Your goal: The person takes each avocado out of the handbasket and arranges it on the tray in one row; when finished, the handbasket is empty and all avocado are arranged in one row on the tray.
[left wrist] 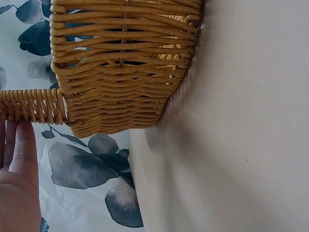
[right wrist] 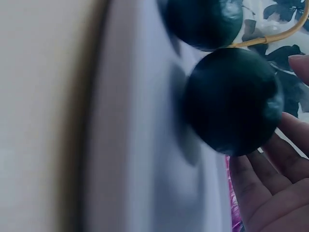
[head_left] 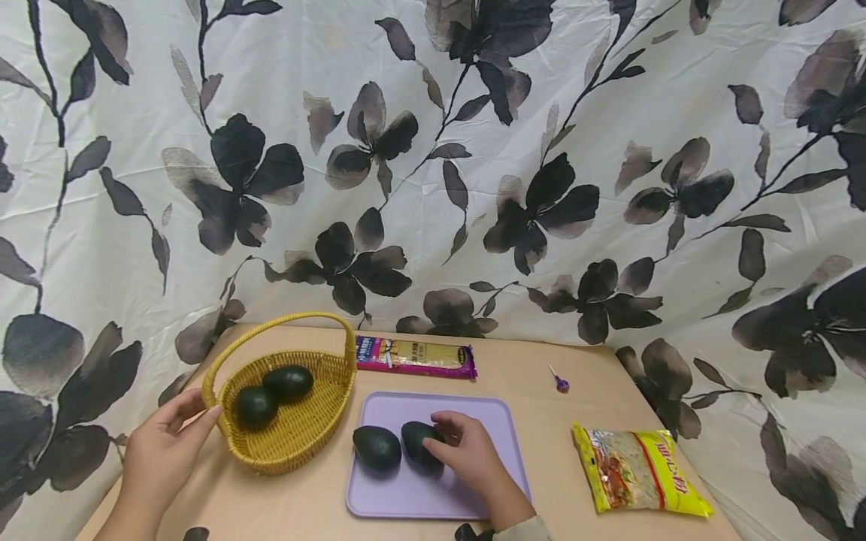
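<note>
Two dark green avocados lie on a lilac tray (head_left: 379, 505). My right hand (head_left: 473, 454) has its thumb and fingers round the right-hand avocado (head_left: 421, 445); in the right wrist view the fingertips are against that avocado (right wrist: 231, 101). Close beside it on the tray is the other avocado (head_left: 376, 449). To the left stands a yellow wicker basket (head_left: 291, 454) with two more avocados (head_left: 288, 383) inside. At the left foot of its arched handle, my left hand (head_left: 162, 443) holds on with thumb and fingers; in the left wrist view the fingers (left wrist: 24, 150) lie against the wrapped handle (left wrist: 34, 106).
Behind the tray lies a purple-ended packet of noodles (head_left: 419, 357). A small purple lollipop (head_left: 561, 383) is at the back right, with a yellow food bag (head_left: 636, 469) nearer the right edge. A flowered cloth (head_left: 433, 180) hangs behind the table.
</note>
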Action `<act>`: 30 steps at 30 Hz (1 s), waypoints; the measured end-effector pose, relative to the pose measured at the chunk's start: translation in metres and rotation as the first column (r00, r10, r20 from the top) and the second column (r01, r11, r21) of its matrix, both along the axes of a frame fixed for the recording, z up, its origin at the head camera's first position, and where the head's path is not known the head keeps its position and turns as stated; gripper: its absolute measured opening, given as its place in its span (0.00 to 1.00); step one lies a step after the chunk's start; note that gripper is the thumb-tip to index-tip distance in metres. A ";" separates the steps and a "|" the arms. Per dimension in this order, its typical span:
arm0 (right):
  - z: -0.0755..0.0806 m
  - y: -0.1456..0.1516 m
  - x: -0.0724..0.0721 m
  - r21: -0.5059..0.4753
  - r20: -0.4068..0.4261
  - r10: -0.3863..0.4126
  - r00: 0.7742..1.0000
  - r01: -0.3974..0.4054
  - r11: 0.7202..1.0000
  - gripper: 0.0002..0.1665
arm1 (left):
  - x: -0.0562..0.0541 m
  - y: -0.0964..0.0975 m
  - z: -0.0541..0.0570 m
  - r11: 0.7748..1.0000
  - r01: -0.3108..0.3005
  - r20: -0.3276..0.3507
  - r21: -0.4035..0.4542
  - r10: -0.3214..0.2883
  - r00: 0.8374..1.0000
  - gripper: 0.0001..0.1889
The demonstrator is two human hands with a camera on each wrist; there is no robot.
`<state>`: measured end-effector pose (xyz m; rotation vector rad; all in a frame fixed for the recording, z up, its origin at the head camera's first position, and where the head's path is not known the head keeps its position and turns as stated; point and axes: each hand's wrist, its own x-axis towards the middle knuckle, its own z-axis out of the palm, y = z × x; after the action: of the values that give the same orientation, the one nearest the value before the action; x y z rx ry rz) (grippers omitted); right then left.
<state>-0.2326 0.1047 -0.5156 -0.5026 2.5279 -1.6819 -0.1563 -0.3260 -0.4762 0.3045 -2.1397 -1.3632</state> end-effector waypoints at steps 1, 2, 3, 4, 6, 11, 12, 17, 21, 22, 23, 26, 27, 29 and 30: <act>0.003 -0.001 -0.001 -0.010 -0.002 0.003 1.000 -0.003 1.000 0.29 | 0.000 0.000 0.000 1.000 0.002 -0.004 -0.001 -0.002 1.000 0.22; 0.005 -0.002 -0.001 -0.023 0.001 0.007 1.000 -0.007 1.000 0.29 | -0.001 0.000 0.000 1.000 0.004 -0.008 0.000 -0.004 1.000 0.22; 0.008 -0.003 -0.002 -0.039 0.000 0.014 1.000 -0.014 0.999 0.29 | -0.001 0.000 0.001 1.000 0.006 -0.011 -0.004 -0.006 1.000 0.22; 0.011 -0.004 -0.003 -0.056 -0.002 0.020 1.000 -0.020 0.998 0.29 | -0.001 0.000 0.001 1.000 0.008 -0.012 -0.006 -0.008 1.000 0.22; 0.017 -0.007 -0.003 -0.076 -0.004 0.028 1.000 -0.028 0.997 0.28 | -0.001 -0.001 0.001 1.000 0.010 -0.016 -0.014 -0.010 1.000 0.22; 0.033 -0.016 -0.005 -0.101 -0.029 0.048 0.998 -0.051 0.994 0.28 | 0.000 0.000 0.001 1.000 -0.006 0.001 -0.028 0.006 1.000 0.21; 0.036 -0.018 -0.006 -0.107 -0.032 0.056 0.998 -0.059 0.993 0.29 | 0.000 0.000 0.001 1.000 -0.008 0.003 -0.025 0.008 1.000 0.21; 0.049 -0.031 -0.012 -0.107 -0.048 0.100 0.994 -0.104 0.989 0.27 | 0.000 0.000 0.000 1.000 0.006 -0.004 0.001 -0.006 1.000 0.22; 0.057 -0.044 -0.015 -0.087 -0.037 0.131 0.991 -0.134 0.987 0.26 | 0.000 0.001 0.000 1.000 0.000 0.005 0.000 0.000 1.000 0.23; 0.059 -0.047 -0.015 -0.081 -0.033 0.139 0.990 -0.142 0.987 0.26 | 0.000 0.001 0.001 1.000 -0.005 0.010 -0.002 0.005 1.000 0.23; 0.061 -0.051 -0.016 -0.074 -0.032 0.149 0.988 -0.151 0.986 0.26 | 0.000 0.001 0.001 1.000 -0.010 0.016 -0.006 0.011 1.000 0.23; 0.067 -0.061 -0.018 -0.043 -0.032 0.169 0.985 -0.170 0.984 0.26 | 0.000 0.002 0.002 1.000 -0.016 0.015 -0.008 0.016 1.000 0.23; 0.069 -0.065 -0.019 -0.039 -0.038 0.180 0.983 -0.182 0.983 0.26 | 0.000 0.002 0.002 1.000 -0.015 0.013 -0.009 0.015 1.000 0.23; 0.073 -0.072 -0.022 -0.031 -0.055 0.204 0.977 -0.206 0.978 0.26 | 0.000 0.002 0.002 1.000 -0.012 0.007 -0.011 0.012 1.000 0.23; 0.075 -0.076 -0.024 -0.027 -0.060 0.212 0.975 -0.214 0.977 0.26 | -0.001 0.002 0.002 1.000 -0.010 0.002 -0.007 0.010 1.000 0.22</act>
<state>-0.2566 0.0289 -0.4404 -0.8037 2.3861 -1.6553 -0.1570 -0.3242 -0.4742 0.3134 -2.1413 -1.3503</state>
